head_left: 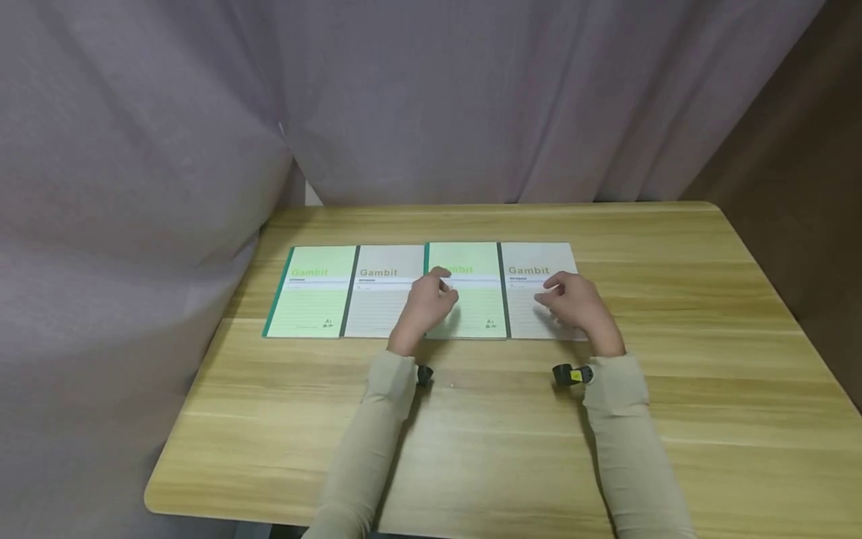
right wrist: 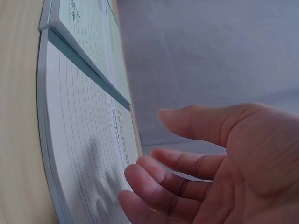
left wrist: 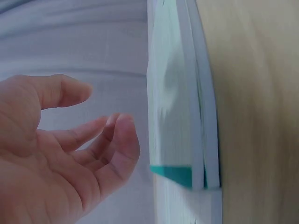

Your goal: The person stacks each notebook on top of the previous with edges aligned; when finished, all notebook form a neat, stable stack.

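Green and white notebooks (head_left: 316, 303), four abreast, lie edge to edge on the counter (head_left: 485, 442). Our left hand (head_left: 424, 305) hovers around the middle seam, our right hand (head_left: 578, 302) over the rightmost white one (head_left: 527, 320), fingers (left wrist: 125, 140) loosely curled, thumbs apart, holding nothing. If we brush one notebook, its neighbours could shift, since they abut. Wrist views show us layered notebook edges; only the head view shows all four.

Left fingers (head_left: 440, 272) partly hide one green notebook (head_left: 474, 303).
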The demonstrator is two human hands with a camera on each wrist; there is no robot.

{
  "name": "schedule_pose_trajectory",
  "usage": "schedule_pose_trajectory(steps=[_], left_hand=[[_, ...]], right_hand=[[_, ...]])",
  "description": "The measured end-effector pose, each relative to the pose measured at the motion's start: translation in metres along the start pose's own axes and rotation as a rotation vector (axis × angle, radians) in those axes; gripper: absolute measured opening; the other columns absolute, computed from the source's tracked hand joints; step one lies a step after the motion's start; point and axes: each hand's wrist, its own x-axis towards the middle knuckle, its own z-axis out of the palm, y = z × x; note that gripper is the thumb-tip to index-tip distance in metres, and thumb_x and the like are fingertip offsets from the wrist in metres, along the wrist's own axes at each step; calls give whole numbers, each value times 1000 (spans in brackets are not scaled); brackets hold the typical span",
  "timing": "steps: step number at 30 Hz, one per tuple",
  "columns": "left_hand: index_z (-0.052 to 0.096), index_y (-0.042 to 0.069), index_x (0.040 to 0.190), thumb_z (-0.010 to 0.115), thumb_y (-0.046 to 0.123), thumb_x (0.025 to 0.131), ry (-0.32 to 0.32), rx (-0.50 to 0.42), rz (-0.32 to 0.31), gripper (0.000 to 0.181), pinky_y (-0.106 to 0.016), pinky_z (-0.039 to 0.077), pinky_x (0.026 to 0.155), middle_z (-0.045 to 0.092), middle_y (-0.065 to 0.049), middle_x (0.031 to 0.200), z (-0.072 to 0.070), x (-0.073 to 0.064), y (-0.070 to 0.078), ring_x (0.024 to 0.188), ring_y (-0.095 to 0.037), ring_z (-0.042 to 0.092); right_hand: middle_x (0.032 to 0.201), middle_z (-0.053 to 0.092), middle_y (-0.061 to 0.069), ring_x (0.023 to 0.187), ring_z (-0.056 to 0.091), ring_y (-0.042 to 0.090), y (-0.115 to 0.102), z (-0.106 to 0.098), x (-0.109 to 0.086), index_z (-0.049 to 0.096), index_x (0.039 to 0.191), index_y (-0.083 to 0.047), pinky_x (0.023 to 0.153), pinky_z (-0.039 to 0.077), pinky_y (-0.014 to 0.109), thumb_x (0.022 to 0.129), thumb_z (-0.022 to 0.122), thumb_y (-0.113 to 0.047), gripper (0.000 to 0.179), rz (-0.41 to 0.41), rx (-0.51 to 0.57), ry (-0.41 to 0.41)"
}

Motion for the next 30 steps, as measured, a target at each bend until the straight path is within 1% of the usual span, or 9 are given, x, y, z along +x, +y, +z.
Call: schedule_pose_trajectory(steps=[3,7,9,12,14,17,20,26,30], left_hand=[[52,-3,140,59,11,96,-23,7,25,46,-27,51,62,65,-15,111,8,0,5,74,-18,61],[53,-2,139,58,11,97,-59,7,65,45,-27,53,68,65,-15,114,17,-2,12,86,-20,65],[55,-1,136,58,10,96,-72,4,77,42,-28,53,70,65,-15,115,21,-3,16,89,-22,66],[58,0,130,59,9,94,-87,4,85,37,-27,52,70,65,-13,114,27,-5,20,88,-21,65],[59,0,127,59,8,94,-102,-8,95,34,-27,52,69,65,-13,114,31,-7,22,87,-20,64],[59,0,128,59,7,94,-141,-18,120,34,-26,51,70,66,-13,117,37,-8,26,87,-19,64],[59,1,130,59,8,95,-189,-15,134,36,-24,51,71,66,-12,123,44,-10,29,90,-18,64],[60,3,135,60,9,96,-279,0,162,39,-22,51,75,65,-9,131,53,-13,32,96,-17,65],[60,3,138,60,10,96,-327,37,174,43,-21,49,74,64,-8,136,56,-12,32,90,-15,62]], right_hand=[[111,63,31,78,67,30,3,-3,-1,54,126,13,61,53,32,97,63,-21,45,29,17,-2],[111,64,31,79,66,29,8,-6,-2,53,126,12,61,52,31,97,64,-22,46,54,18,-3],[110,64,30,79,65,28,11,-7,-2,54,125,12,62,52,31,96,65,-21,47,68,18,2],[109,63,29,80,65,29,14,-9,-3,53,126,13,64,52,34,94,68,-21,49,94,11,14],[111,61,30,84,64,32,16,-11,-4,53,127,13,69,53,38,93,69,-20,51,107,5,21],[115,59,32,94,61,38,19,-14,-5,53,127,14,78,51,47,92,70,-21,52,121,-15,32],[116,59,32,102,57,42,21,-16,-5,54,126,14,86,49,53,91,70,-21,52,136,-28,43],[117,57,33,104,54,44,23,-18,-6,54,121,15,88,47,55,89,70,-18,48,181,-13,62],[121,53,34,107,51,45,26,-20,-7,51,121,14,89,46,57,89,70,-19,50,227,-12,47]])
